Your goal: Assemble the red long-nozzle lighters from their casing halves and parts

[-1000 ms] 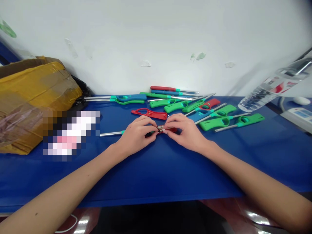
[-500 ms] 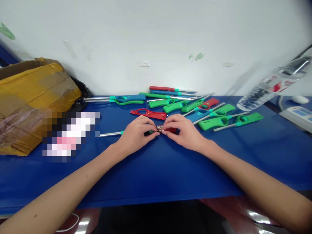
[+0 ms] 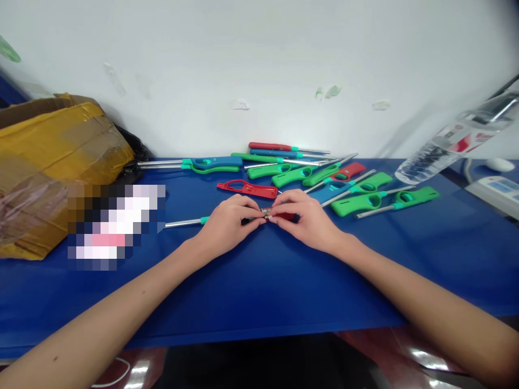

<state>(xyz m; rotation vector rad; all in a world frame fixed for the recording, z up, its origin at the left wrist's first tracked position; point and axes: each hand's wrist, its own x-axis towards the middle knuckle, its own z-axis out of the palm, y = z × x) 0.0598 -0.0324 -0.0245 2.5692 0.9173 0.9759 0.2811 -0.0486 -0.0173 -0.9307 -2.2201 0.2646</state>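
Note:
My left hand (image 3: 227,224) and my right hand (image 3: 308,219) meet at the middle of the blue table (image 3: 259,281). Both pinch a long-nosed lighter (image 3: 279,216) with a red body. Its metal tube (image 3: 182,222) sticks out to the left past my left hand. A small metal part shows between my fingertips. A red half shell (image 3: 247,188) lies just behind my hands. Most of the lighter's body is hidden under my fingers.
Several green, blue and red lighters (image 3: 344,186) lie in a heap behind and to the right. A taped cardboard box (image 3: 52,156) stands at the left. A plastic bottle (image 3: 454,143) leans at the right, beside a white power strip (image 3: 497,194). A white wall is behind.
My fingers have shifted slightly on the lighter; the hands stay in the same place.

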